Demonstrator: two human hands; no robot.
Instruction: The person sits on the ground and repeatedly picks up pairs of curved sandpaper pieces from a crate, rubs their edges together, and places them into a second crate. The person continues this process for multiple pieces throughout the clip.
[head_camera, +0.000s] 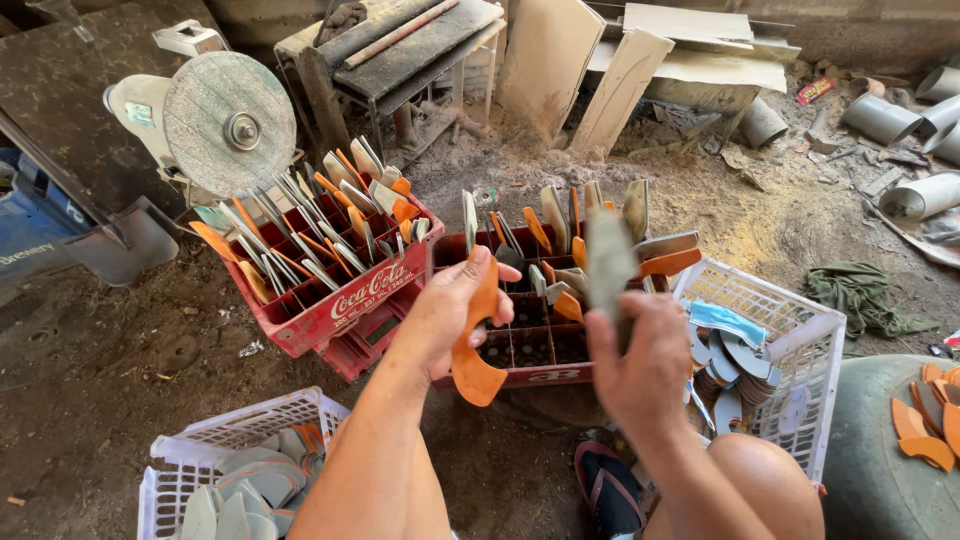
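Note:
My left hand (450, 310) grips an orange curved handle-shaped piece (475, 350) over the front red crate (530, 375). Raised upright in my right hand (645, 365) is a flat grey blade-like piece (610, 260), held just to the right. Both hands hover above this divided crate, whose cells hold several grey and orange pieces standing on end. A second red crate (330, 305) to the left is packed with more such pieces.
A disc grinder (228, 122) stands at the back left. A white basket (800, 350) of grey curved pieces sits at right, another white basket (230, 440) at lower left. Boards, pipe sections (880, 115) and sawdust lie behind. My sandalled foot (610, 490) is below.

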